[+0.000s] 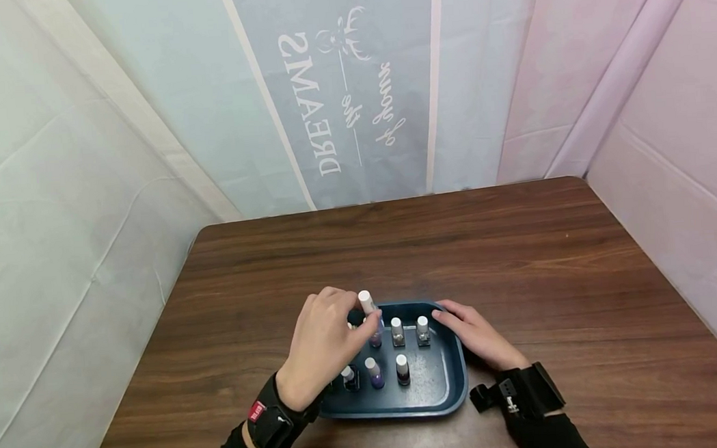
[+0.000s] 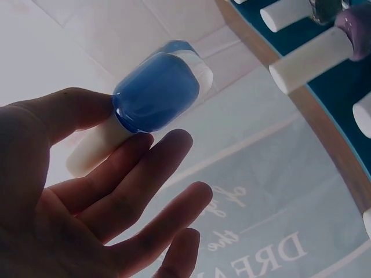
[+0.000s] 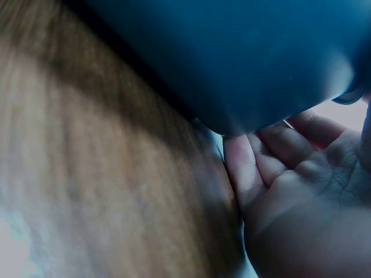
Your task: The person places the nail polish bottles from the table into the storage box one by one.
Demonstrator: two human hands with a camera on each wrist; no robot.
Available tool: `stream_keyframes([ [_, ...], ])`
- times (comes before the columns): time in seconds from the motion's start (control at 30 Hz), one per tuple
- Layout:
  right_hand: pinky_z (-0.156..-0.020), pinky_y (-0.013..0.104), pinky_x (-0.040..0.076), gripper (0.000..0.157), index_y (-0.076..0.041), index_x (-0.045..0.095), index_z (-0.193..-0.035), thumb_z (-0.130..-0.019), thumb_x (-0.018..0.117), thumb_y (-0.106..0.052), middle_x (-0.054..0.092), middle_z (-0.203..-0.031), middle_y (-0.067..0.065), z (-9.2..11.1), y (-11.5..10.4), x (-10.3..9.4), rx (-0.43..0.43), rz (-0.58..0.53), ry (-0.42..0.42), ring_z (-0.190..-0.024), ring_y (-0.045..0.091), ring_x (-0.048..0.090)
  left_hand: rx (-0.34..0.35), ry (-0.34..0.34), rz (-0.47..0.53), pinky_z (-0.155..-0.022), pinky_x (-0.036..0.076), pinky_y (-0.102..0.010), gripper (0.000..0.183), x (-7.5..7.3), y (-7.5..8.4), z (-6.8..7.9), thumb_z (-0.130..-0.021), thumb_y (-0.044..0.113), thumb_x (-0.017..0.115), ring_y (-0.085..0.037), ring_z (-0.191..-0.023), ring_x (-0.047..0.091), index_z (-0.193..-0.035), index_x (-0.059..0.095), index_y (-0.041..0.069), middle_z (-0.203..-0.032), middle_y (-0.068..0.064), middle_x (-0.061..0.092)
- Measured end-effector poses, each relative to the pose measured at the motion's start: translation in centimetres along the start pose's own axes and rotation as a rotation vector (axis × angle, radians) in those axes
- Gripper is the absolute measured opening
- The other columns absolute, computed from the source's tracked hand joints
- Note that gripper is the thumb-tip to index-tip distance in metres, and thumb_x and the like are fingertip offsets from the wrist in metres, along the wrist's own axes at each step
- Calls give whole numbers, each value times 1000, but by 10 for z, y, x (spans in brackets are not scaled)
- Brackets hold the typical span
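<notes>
My left hand (image 1: pixel 324 329) is over the left part of a dark blue tray (image 1: pixel 442 383). Between its thumb and fingers it pinches a blue nail polish bottle (image 2: pixel 159 92) by the white cap end. The left wrist view shows the glossy blue glass and its clear base. My right hand (image 1: pixel 479 333) holds the tray at its far right corner, thumb over the rim and fingers (image 3: pixel 243 162) against the outer wall. Inside the tray stand several white-capped nail polish bottles, among them a purple one (image 1: pixel 375 375), a dark one (image 1: pixel 402 372) and a clear one (image 1: pixel 423 333).
The tray sits on a brown wooden table (image 1: pixel 489 250) near the person's side. Pale cloth hangs (image 1: pixel 364 114) rise behind the table's far edge and along both sides, with printed lettering at the back.
</notes>
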State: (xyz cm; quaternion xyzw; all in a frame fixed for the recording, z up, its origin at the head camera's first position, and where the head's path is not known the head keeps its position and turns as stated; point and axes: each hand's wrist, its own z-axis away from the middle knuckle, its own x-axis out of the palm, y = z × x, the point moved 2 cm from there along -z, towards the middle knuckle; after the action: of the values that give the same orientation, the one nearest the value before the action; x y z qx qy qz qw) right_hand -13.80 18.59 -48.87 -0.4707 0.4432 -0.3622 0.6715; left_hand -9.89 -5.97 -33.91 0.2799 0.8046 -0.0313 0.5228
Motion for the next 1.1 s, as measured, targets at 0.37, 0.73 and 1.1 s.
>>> stream_keyframes([
  [0.37, -94, 28, 44, 39, -14, 59, -125, -100, 47, -41, 65, -118, 6, 0, -1, 0, -10, 13, -2, -108, 16, 57, 1, -30, -5, -70, 43, -27, 19, 1, 9, 6, -82, 33, 73, -9, -80, 57, -74, 69, 17, -76, 7, 69],
  [0.73, -95, 30, 44, 40, -13, 59, -126, -100, 47, -41, 64, -119, 8, 1, -3, 0, 0, 2, -14, -109, 17, 57, 18, -11, 9, -68, 42, -24, 19, 2, 17, 9, -81, 32, 73, -8, -81, 58, -69, 66, 19, -72, 10, 68],
  [1.1, -91, 25, 45, 38, -11, 60, -125, -100, 48, -38, 64, -118, 9, 2, -5, 1, -16, -4, -12, -107, 18, 56, 20, -26, 43, -67, 41, -25, 20, 4, 24, 10, -82, 36, 74, -8, -82, 58, -73, 68, 19, -71, 10, 66],
])
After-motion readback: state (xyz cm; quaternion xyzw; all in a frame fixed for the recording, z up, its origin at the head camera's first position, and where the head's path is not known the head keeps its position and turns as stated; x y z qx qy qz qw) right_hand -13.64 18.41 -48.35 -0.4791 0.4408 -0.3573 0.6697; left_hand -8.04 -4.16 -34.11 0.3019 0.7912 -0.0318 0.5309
